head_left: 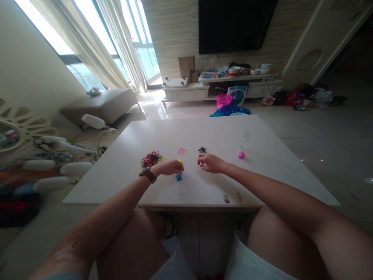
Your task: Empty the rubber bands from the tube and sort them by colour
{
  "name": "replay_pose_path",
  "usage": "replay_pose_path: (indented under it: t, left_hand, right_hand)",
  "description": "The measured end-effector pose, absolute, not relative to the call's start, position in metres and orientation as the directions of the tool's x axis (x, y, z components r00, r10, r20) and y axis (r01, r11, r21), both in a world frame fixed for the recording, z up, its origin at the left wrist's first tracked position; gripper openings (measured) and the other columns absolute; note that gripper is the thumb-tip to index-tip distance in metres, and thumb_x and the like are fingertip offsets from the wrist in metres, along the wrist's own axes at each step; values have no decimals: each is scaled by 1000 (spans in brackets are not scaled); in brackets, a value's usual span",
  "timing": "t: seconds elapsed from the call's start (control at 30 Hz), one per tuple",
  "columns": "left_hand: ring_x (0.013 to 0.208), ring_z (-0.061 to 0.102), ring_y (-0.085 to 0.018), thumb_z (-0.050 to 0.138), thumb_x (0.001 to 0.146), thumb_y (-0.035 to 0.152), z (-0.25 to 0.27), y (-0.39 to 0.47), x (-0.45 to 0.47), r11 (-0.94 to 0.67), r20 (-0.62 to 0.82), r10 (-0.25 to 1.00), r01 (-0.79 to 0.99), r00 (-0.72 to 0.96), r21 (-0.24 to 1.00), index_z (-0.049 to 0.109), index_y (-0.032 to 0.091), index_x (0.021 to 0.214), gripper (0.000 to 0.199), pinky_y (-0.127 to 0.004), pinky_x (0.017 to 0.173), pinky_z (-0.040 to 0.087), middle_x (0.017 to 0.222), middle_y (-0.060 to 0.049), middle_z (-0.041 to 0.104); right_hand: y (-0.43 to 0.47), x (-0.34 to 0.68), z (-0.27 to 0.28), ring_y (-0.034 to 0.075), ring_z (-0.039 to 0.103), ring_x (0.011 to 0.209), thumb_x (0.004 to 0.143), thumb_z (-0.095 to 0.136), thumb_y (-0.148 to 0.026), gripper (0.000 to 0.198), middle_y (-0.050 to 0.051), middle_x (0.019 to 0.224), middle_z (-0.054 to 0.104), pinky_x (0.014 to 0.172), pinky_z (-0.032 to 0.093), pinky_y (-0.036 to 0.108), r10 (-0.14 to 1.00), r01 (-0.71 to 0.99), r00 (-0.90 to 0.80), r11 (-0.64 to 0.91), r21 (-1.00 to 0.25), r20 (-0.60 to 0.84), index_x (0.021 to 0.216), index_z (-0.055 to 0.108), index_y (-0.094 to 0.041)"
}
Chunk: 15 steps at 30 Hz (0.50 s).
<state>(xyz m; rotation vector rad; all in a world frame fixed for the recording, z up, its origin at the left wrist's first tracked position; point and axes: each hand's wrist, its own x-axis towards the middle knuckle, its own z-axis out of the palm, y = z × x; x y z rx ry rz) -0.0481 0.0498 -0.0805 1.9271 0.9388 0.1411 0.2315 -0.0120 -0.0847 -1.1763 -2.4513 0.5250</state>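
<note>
My left hand point(170, 167), with a dark watch on its wrist, hovers just above a small blue pile point(179, 177) of what look like rubber bands. Its fingers are pinched together; whatever they hold is too small to make out. My right hand point(212, 162) is curled with fingertips down near the tabletop, just in front of a small black pile point(202, 149) of bands. What its fingers grip, if anything, is hidden. A large mixed-colour heap of bands point(151, 158) lies left of my left hand. A pink pile point(182, 151) and a partly covered yellow pile point(180, 161) lie beyond it.
On the white table point(215, 132), a round pink item point(241, 154) and clear pieces point(246, 135) lie to the right. A minion sticker or figure point(226, 198) is near the front edge. A pink basket point(223, 101) stands beyond the table; a lamp point(70, 149) is left.
</note>
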Motion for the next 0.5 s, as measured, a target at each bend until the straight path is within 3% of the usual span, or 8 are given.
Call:
replay_pose_path:
  t: [0.2, 0.3, 0.5]
  left_hand:
    - [61, 63, -16, 70, 69, 8, -77, 69, -64, -352, -208, 724, 611, 657, 709, 79, 17, 73, 14, -22, 59, 44, 68, -5, 74]
    - [66, 65, -16, 67, 70, 12, -77, 78, -75, -343, -272, 721, 669, 637, 659, 79, 16, 75, 15, -22, 62, 45, 72, -5, 76]
    - [79, 69, -19, 65, 74, 23, -75, 77, -79, -308, -305, 698, 656, 648, 690, 78, 14, 91, 23, -25, 71, 50, 88, -8, 78]
  right_hand:
    - [-12, 232, -84, 12, 54, 71, 81, 63, -6, 15, 4, 97, 64, 70, 39, 26, 794, 654, -585, 584, -481, 167, 87, 70, -18]
    - [-13, 233, -84, 13, 54, 72, 81, 62, -6, 15, 5, 96, 63, 70, 39, 26, 789, 651, -596, 585, -483, 152, 87, 70, -17]
    - [-13, 233, -84, 12, 54, 73, 82, 61, -6, 15, 5, 98, 63, 71, 39, 26, 784, 653, -608, 585, -481, 130, 88, 69, -17]
